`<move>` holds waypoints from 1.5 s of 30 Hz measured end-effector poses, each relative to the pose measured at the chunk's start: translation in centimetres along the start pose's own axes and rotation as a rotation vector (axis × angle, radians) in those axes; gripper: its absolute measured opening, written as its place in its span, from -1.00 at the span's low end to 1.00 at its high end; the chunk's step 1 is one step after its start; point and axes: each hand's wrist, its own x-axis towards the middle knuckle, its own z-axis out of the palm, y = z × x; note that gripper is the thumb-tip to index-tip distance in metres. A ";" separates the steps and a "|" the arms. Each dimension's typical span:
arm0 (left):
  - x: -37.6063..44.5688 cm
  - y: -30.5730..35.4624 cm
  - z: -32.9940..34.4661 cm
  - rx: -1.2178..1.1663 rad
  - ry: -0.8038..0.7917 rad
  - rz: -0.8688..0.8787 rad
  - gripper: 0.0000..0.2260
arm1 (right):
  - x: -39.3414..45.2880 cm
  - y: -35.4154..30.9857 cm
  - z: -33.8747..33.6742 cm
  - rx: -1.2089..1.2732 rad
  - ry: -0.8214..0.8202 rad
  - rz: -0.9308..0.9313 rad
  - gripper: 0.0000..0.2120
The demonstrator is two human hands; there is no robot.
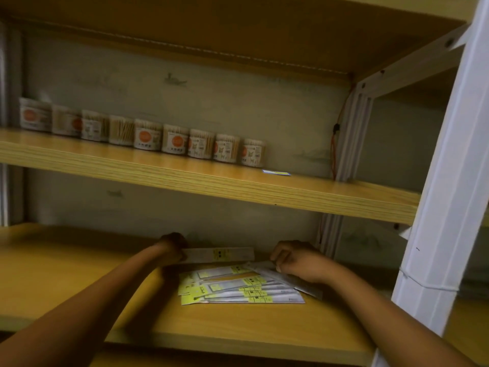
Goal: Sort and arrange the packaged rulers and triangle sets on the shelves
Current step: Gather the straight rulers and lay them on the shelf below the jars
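Note:
A loose fan of packaged rulers (240, 286), clear sleeves with yellow labels, lies on the lower wooden shelf (79, 282). My left hand (173, 246) grips the left end of one packaged ruler (225, 254), which stands on its long edge against the back wall. My right hand (293, 260) rests on the right side of the pile, fingers curled and pinching the top corner of a package there.
On the upper shelf (211, 181) stands a row of several round tubs of wooden sticks (148, 137), with a small flat card (276, 172) to their right. A white metal upright (444, 207) borders the shelves on the right.

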 end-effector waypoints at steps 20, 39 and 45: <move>-4.5 -4.2 -6.7 -0.253 0.247 0.132 -0.69 | 2.8 -1.0 1.3 -0.332 -0.367 -0.038 -0.63; -6.5 -5.1 -7.5 -0.383 0.237 0.145 -0.70 | 3.9 -4.2 3.2 -0.206 -0.098 -0.192 -0.84; -7.8 -5.5 -7.4 -0.370 0.242 0.137 -0.76 | 2.8 -5.7 2.7 -0.031 -0.086 -0.220 -0.88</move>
